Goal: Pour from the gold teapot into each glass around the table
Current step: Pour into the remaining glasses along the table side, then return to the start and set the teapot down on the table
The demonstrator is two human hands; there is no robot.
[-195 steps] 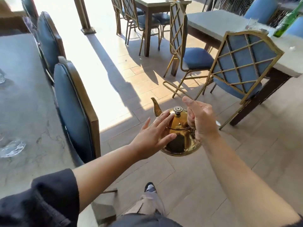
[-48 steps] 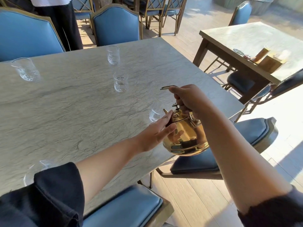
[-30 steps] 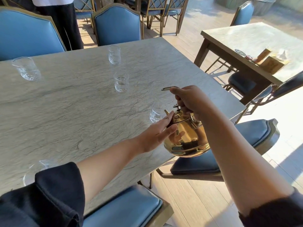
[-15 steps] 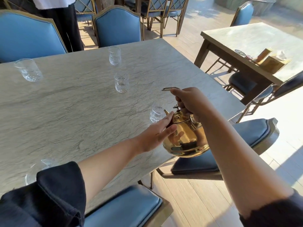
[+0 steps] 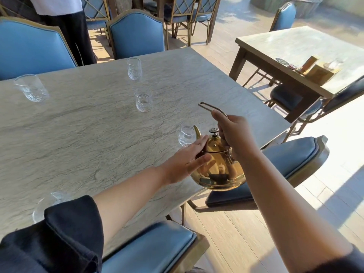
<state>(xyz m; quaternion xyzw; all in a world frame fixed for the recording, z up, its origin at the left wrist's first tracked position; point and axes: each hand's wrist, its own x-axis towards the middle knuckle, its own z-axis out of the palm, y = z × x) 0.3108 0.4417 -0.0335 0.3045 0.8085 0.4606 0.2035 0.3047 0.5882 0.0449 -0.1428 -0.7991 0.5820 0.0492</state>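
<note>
Head view: your right hand [image 5: 233, 134] is clamped on the handle of the gold teapot [image 5: 218, 166], held at the table [image 5: 82, 125] edge. Your left hand [image 5: 187, 162], fingers flat together, touches its side; its spout is just beside the nearest glass [image 5: 186, 134].

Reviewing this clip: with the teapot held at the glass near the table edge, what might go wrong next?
1. The glass stands near the table edge, the spout right beside it; a bump could knock it off.
2. The teapot hangs from its thin handle in the right hand; it could swing and spill.
3. The left hand lies flat against the pot; that may burn if it's hot.
</note>
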